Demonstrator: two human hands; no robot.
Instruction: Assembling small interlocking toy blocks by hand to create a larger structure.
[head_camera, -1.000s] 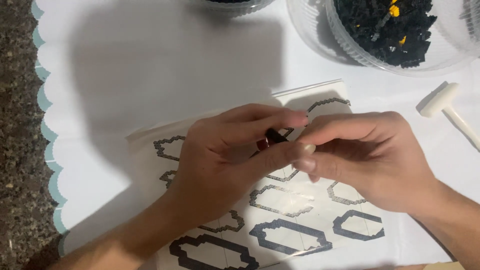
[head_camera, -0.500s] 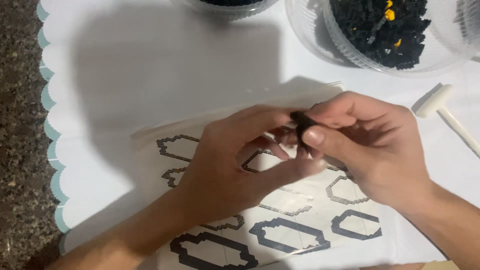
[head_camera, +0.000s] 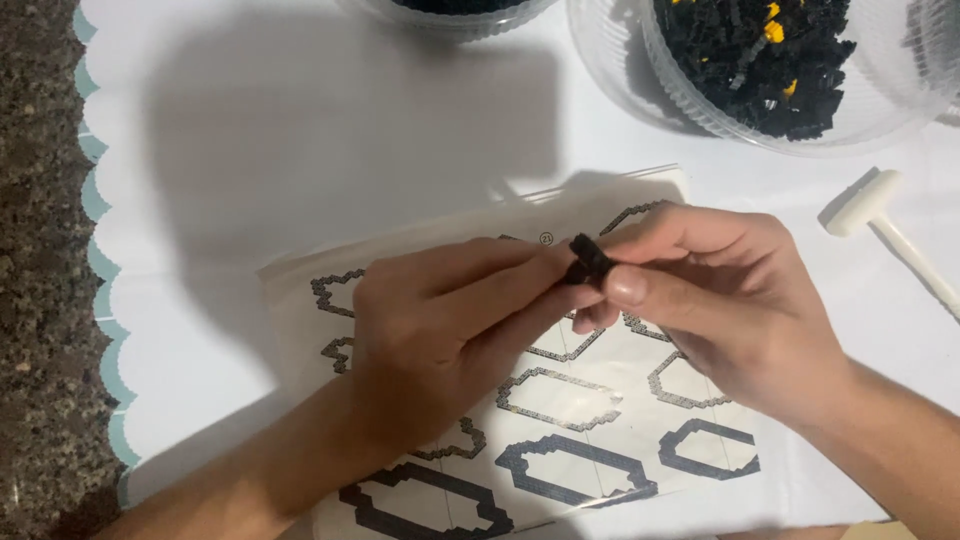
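Head view: left hand (head_camera: 440, 340) and right hand (head_camera: 720, 300) grips pinch knobbly black brick (head_camera: 588, 258).

Bowls, mallet and cloth around the work.

Two clear bowls at the top edge: right bowl (head_camera: 880, 110) heaped with small black pieces and a few yellow ones, middle bowl (head_camera: 450, 18) mostly cut off. White mallet (head_camera: 870, 205) lying at right on the white cloth (head_camera: 300, 150), scalloped teal trim along its left edge, speckled counter (head_camera: 35, 300) beyond.
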